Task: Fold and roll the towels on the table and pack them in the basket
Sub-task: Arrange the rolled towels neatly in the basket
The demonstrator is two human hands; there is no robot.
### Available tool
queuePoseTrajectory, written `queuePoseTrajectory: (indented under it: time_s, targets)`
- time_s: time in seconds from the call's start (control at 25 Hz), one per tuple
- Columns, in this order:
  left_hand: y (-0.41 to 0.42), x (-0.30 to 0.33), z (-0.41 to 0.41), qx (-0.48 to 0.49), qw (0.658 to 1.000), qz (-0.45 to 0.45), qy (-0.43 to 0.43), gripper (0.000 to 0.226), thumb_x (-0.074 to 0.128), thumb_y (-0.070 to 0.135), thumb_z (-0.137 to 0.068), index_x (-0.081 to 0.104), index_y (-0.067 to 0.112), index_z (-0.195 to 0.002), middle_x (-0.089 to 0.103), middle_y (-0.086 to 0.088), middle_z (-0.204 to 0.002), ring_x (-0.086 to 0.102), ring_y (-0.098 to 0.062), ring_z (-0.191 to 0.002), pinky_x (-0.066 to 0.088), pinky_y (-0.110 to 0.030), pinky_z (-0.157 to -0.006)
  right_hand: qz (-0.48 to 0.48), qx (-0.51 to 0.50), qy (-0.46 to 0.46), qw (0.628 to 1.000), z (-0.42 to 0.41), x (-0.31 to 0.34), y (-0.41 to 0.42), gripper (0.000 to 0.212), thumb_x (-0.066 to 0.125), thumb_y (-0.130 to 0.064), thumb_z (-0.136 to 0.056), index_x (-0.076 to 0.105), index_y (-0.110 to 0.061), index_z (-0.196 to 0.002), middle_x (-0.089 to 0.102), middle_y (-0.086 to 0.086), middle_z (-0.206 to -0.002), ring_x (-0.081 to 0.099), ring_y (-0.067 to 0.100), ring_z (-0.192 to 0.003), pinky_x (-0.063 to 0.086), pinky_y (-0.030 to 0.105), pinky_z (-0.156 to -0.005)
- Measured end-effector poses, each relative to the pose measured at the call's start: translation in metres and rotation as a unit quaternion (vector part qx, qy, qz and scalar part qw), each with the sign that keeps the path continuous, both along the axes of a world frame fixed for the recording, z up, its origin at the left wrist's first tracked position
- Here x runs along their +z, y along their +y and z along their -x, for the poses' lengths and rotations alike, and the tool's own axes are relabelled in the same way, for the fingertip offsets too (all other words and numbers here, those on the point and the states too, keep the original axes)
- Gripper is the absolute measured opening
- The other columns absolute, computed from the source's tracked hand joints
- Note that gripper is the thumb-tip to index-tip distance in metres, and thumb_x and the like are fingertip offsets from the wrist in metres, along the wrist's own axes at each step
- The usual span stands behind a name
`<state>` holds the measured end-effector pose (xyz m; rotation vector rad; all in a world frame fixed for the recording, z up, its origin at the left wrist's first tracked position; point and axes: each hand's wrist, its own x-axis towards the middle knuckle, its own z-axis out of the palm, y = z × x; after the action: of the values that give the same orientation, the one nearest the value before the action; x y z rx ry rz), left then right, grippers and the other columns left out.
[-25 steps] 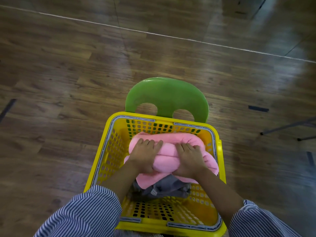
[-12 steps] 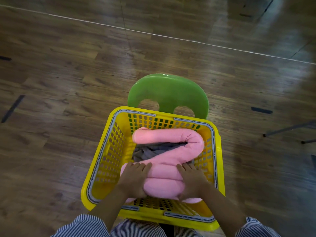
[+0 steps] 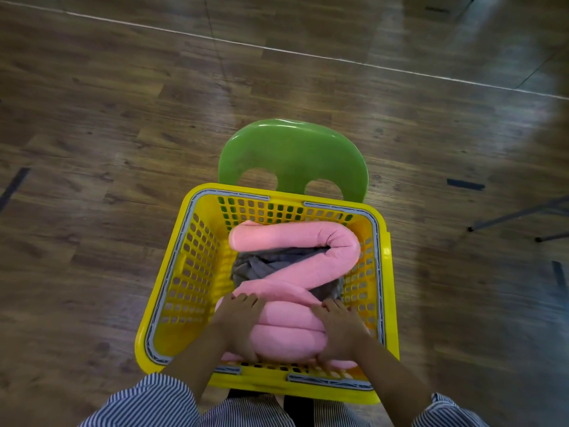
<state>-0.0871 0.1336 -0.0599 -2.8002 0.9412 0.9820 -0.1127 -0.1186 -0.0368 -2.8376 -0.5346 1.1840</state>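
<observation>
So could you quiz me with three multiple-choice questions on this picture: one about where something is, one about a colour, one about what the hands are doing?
1. Where does the grey cloth lie?
A. on the floor
B. in the basket, partly under the pink towel
C. on the chair back

2. What colour is the chair behind the basket?
A. green
B. red
C. white

3. What are the left hand and right hand doing?
A. hanging idle
B. lifting the basket
C. gripping the folded near end of the pink towel

Answers: 1 B, the grey shows between the pink loops; 2 A, its back is green; 3 C, one hand grips each side.
</observation>
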Motion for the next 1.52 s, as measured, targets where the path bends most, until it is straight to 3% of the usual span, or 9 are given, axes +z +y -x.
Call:
queuePoseTrajectory:
  time_s: [0.08,0.24,0.4,0.6,0.92,1.16,1.28,1.4,1.52]
  targets:
    - [0.002,0.003,-0.003,-0.016,1.000,0.005,-0.006,0.103,0.067,0.073,-0.034,0.049,0.016,-0.119,0.055,-0.005,-0.119,0.055,-0.026,-0.109,0.043,-0.047,-0.094,-0.004,0.002,-0.010,1.000,-0.001,0.002,-0.003,0.097,0.067,-0.057,-0.059,0.025,-0.024,-0.139,0.031,0.005,-0.139,0.031,0.026,-0.125,0.031,0.047,-0.099]
    - [-0.003,0.004,-0.011,-0.014,0.997,0.015,0.080,0.107,0.075,0.061,-0.050,0.032,0.017,-0.138,0.046,-0.006,-0.139,0.041,-0.026,-0.128,0.020,-0.046,-0.114,0.000,0.003,0.018,1.000,-0.007,0.006,-0.002,0.101,0.071,-0.059,-0.056,0.021,-0.026,-0.137,0.045,0.006,-0.131,0.044,0.027,-0.116,0.036,0.045,-0.091]
    - [-0.006,0.015,-0.012,0.000,0.999,0.011,0.032,0.104,0.074,0.060,-0.051,0.033,0.018,-0.138,0.063,-0.006,-0.111,0.061,-0.026,-0.098,0.045,-0.034,-0.084,-0.016,-0.019,0.020,0.999,-0.014,0.009,0.002,0.094,0.075,-0.055,-0.051,0.028,-0.025,-0.127,0.058,0.001,-0.112,0.056,0.023,-0.094,0.041,0.033,-0.070]
    - [0.001,-0.011,0.000,0.036,0.999,0.024,0.020,0.103,0.060,0.074,-0.022,0.052,0.019,-0.109,0.064,0.005,-0.075,0.061,-0.016,-0.058,0.046,-0.028,-0.054,-0.004,-0.044,-0.006,0.999,-0.002,-0.005,0.005,0.094,0.071,-0.056,-0.059,0.028,-0.021,-0.135,0.047,0.003,-0.129,0.046,0.024,-0.114,0.041,0.039,-0.091]
    - [-0.002,-0.027,0.008,0.066,0.996,0.044,-0.046,0.091,0.065,0.059,-0.033,0.051,0.014,-0.111,0.064,-0.002,-0.081,0.061,-0.026,-0.065,0.047,-0.037,-0.059,0.001,-0.061,-0.067,0.996,0.006,-0.018,0.006,0.092,0.064,-0.052,-0.064,0.022,-0.022,-0.140,0.036,0.006,-0.133,0.040,0.027,-0.118,0.036,0.043,-0.096]
    - [0.003,-0.042,0.003,0.063,0.997,0.040,0.006,0.112,0.061,0.073,-0.021,0.048,0.014,-0.115,0.067,0.000,-0.085,0.065,-0.020,-0.068,0.054,-0.034,-0.061,0.011,-0.078,-0.057,0.995,0.006,-0.030,0.008,0.092,0.063,-0.049,-0.071,0.017,-0.020,-0.145,0.030,0.002,-0.145,0.028,0.024,-0.132,0.031,0.048,-0.102]
    - [0.006,-0.051,0.009,0.039,0.998,0.023,0.033,0.122,0.065,0.073,-0.031,0.042,0.011,-0.133,0.063,-0.007,-0.115,0.064,-0.025,-0.097,0.051,-0.043,-0.085,-0.001,-0.100,-0.018,0.995,0.011,-0.045,0.010,0.087,0.067,-0.042,-0.072,0.021,-0.022,-0.142,0.032,0.001,-0.143,0.030,0.023,-0.130,0.031,0.045,-0.102]
    - [0.011,-0.052,0.006,0.042,0.995,0.028,0.089,0.117,0.067,0.063,-0.056,0.016,0.015,-0.150,0.033,-0.005,-0.149,0.036,-0.026,-0.133,0.024,-0.043,-0.111,-0.009,-0.107,-0.001,0.994,0.010,-0.053,0.010,0.087,0.072,-0.044,-0.067,0.025,-0.026,-0.138,0.035,-0.001,-0.141,0.032,0.022,-0.128,0.029,0.047,-0.104]
    - [0.013,-0.056,0.002,0.022,0.998,0.024,0.062,0.108,0.065,0.070,-0.050,0.031,0.021,-0.141,0.052,-0.001,-0.131,0.054,-0.025,-0.116,0.038,-0.043,-0.102,0.000,-0.109,0.010,0.994,0.009,-0.059,0.013,0.094,0.075,-0.049,-0.062,0.026,-0.025,-0.138,0.036,0.000,-0.137,0.035,0.024,-0.126,0.030,0.049,-0.103]
